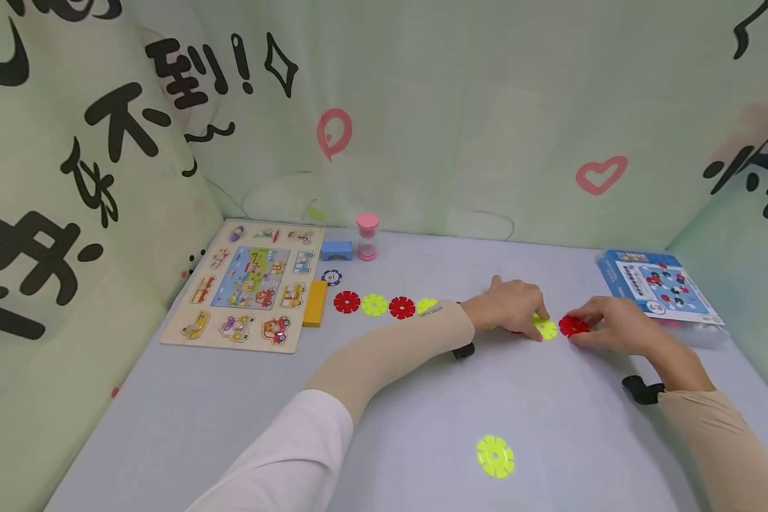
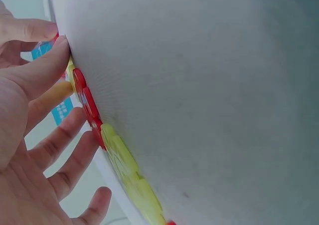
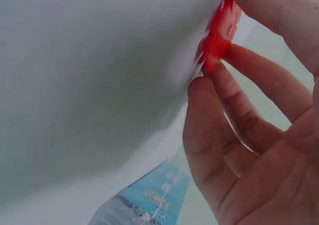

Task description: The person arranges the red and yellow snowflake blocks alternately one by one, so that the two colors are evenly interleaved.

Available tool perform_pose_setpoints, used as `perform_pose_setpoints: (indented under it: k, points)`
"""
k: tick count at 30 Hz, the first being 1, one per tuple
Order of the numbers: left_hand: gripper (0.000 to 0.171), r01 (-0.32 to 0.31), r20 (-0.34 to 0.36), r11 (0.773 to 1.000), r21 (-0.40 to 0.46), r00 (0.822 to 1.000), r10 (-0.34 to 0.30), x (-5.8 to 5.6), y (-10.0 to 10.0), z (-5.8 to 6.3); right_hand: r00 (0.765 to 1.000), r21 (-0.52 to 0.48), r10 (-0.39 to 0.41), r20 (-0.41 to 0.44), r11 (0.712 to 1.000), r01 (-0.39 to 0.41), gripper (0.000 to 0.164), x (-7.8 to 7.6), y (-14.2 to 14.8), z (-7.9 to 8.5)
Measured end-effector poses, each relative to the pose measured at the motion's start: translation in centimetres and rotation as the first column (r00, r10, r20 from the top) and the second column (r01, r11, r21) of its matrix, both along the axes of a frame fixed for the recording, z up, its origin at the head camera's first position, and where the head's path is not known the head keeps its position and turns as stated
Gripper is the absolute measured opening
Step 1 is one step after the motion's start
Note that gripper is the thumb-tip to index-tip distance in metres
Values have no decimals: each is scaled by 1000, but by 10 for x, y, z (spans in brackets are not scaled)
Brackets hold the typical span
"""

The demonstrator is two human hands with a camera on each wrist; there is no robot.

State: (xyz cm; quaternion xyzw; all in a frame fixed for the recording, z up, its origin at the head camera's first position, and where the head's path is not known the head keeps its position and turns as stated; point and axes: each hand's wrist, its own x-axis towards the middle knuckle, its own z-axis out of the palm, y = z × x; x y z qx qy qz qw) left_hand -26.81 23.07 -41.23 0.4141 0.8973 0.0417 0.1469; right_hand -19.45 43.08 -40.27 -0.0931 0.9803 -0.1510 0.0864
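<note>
My right hand point(image 1: 614, 326) pinches a red notched disc point(image 1: 572, 326) between thumb and fingers, low over the table; the right wrist view shows the same red disc point(image 3: 222, 33) at the fingertips. Just left of it, thumb and index finger of my left hand point(image 1: 515, 306) hold the edges of a yellow notched disc point(image 1: 546, 328). This yellow disc ends a row of alternating red and yellow discs, partly covered by my left hand and sleeve. At the row's left end lies another red disc point(image 1: 347, 302). A separate yellow disc point(image 1: 496, 456) lies near the front.
A wooden picture puzzle board point(image 1: 249, 284) lies at the left, with a yellow block point(image 1: 315, 304) by its edge. Behind the row are a blue block point(image 1: 337, 250), a pink hourglass point(image 1: 368, 237) and a round black-and-white token point(image 1: 331, 277). A blue box point(image 1: 662, 284) lies back right.
</note>
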Motion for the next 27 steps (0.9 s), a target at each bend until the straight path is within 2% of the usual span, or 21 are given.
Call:
perform_pose_setpoints:
  k: [6,11,15,17,20,23,25,27]
  points:
    - [42,-1,0,1000,-4,1000,1,-1,2,0,1000,-5,24,-5,1000,-24,52,2,-5,1]
    - [41,-3,0,1000,1,1000,3,-1,2,-1,1000,13,11,-3,1000,-11,56,5,-5,-1]
    - [42,-9,1,1000,-3,1000,9,-1,2,-1,1000,12,-21,-19,1000,21,60,15,-8,0]
    - [43,-14,5,1000,-5,1000,14,0,4,0,998,3,-20,-65,1000,20,54,27,-14,3]
    - [46,-21,12,1000,0,1000,21,2,10,0,990,-29,43,-136,998,-47,39,55,-40,7]
    - [52,-21,17,1000,17,1000,21,6,18,0,971,-89,185,-153,976,-200,33,87,-81,7]
    - [55,-15,10,999,29,1000,15,9,24,0,950,-108,292,-110,947,-303,38,106,-111,6]
    - [57,-9,5,999,32,1000,9,11,29,0,916,-101,395,-75,911,-401,46,123,-137,6]
